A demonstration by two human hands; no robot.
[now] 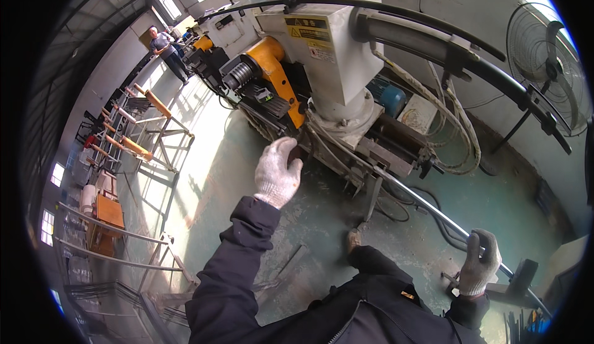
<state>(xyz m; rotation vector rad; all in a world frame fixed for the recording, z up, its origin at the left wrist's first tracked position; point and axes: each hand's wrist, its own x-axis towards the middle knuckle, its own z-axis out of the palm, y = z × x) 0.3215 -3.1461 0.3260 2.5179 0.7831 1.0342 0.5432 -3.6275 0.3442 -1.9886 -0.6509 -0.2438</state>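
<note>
Head view is showing a person in a dark jacket standing over a large tube-bending machine (328,53), both hands wearing white knit gloves. The right hand (479,262) is wrapping around a long metal tube (427,205), fingers closed on it near its lower right end, just above a dark bracket (523,276) on which that end is resting. The tube is running up and to the left from the grip, slanting over the green floor (247,177) toward the base of the machine, where it is meeting the dark clamping parts under the white housing. The left hand (276,172) is reaching forward with its back to the camera, fingers curled loosely near the machine's front edge, close to where the tube is entering; whether it is touching or gripping anything there cannot be told. An orange bending head (272,72) with a ribbed steel roller is sticking out at the machine's left side, and bundled hoses (458,133) are hanging at its right. A standing fan (544,65) is sitting by the wall at the upper right. Racks with orange-tipped rollers (139,140) are lining the floor at the left, and another person (167,50) is standing far back in the hall.
</note>
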